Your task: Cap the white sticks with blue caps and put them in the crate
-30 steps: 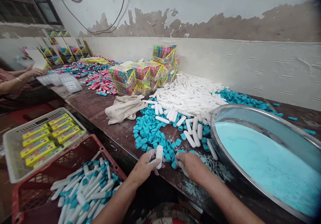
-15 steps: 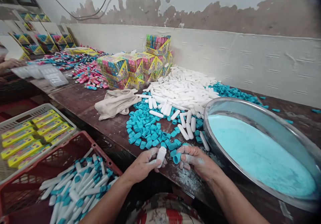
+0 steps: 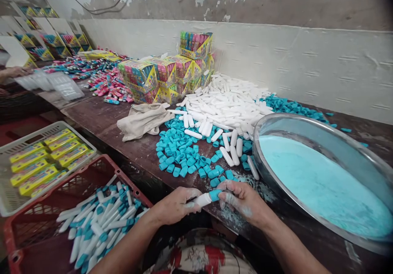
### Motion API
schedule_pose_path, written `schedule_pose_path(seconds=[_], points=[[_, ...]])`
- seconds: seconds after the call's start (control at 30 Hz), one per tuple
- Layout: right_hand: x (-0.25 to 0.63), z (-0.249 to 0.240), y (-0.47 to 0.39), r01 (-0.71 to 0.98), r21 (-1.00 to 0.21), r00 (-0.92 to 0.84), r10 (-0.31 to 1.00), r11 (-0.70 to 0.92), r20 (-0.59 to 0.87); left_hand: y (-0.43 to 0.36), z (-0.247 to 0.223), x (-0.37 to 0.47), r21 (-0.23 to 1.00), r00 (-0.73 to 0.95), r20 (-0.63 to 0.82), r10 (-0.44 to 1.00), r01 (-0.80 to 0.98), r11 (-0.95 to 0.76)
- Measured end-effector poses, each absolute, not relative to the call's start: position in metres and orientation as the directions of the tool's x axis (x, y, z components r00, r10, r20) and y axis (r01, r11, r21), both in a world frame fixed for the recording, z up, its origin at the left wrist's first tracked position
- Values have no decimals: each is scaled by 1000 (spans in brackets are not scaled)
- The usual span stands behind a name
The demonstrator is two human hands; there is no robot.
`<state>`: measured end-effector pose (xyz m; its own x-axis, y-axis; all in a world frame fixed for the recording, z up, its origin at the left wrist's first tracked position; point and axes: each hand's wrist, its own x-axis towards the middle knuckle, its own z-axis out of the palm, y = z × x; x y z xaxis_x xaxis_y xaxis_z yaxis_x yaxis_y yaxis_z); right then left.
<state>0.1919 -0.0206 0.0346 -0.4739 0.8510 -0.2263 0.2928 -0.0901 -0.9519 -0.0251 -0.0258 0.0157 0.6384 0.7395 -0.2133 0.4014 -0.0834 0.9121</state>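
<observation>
Fingers of my left hand (image 3: 181, 203) are wrapped round a white tube (image 3: 203, 200) near the table's front edge. A blue cap (image 3: 215, 195) sits on the tube's right end, pinched by my right hand (image 3: 241, 200). Both hands have pale powder on them. Just beyond them lies a pile of loose blue caps (image 3: 181, 149), with a heap of white tubes (image 3: 227, 102) behind it. To the right stands a metal basin (image 3: 265, 165) holding light blue powder (image 3: 319, 184).
A red crate (image 3: 107, 163) of capped tubes is at the lower left, beside a white basket (image 3: 66, 127) of yellow boxes. A cloth (image 3: 143, 120) and stacked marker packs (image 3: 166, 75) lie on the table (image 3: 95, 116). Another person's hand (image 3: 14, 72) is at far left.
The blue cap, earlier apart from the white tube, is now on its end. My hands have come together, and the tube has tilted toward the right.
</observation>
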Motion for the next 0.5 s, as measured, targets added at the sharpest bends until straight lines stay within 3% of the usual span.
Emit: schedule_pose_path(seconds=[0.1,0.23,0.37,0.5], points=[[193,28,-18,269,-946,-486,822,-182,-297,-23,17,-26,912,673,-249,697,404,-65],[196,15,-14,202,-932,-522,772,-301,-363,-25,17,-21,839,678,-156,719,475,-267],[195,14,-13,185,-916,-544,739,-356,-397,-29,7,-9,564,593,-212,777,724,-398],[191,20,-14,148,-890,-510,738,-432,-443,-28,0,3,304,544,-172,821,823,-481]])
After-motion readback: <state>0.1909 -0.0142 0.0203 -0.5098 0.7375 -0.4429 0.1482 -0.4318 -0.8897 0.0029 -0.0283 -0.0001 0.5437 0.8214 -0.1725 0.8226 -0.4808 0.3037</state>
